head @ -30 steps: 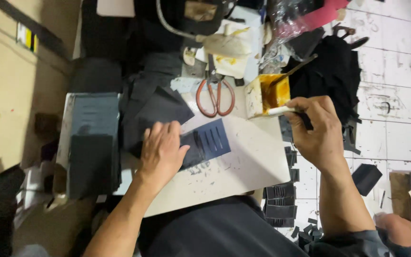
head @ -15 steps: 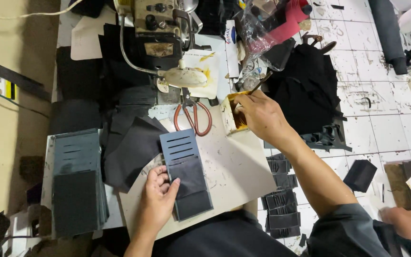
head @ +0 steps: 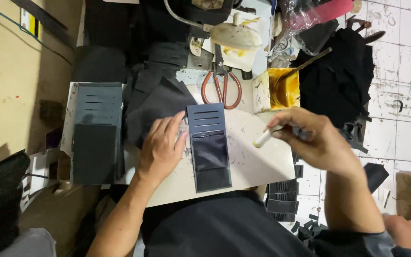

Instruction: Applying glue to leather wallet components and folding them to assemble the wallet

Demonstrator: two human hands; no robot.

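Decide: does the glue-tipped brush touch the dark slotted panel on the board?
Apart. The head view shows the brush tip in the right hand over bare board, beside the panel.

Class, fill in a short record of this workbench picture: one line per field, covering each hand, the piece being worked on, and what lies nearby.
Left hand: flat on the white board, touching the left edge of the slotted dark panel
Right hand: holds a glue brush, tip above the board
Glue tub: yellow, open, a stick resting in it
Scissors: orange-handled, closed
Stack of panels: left of the board
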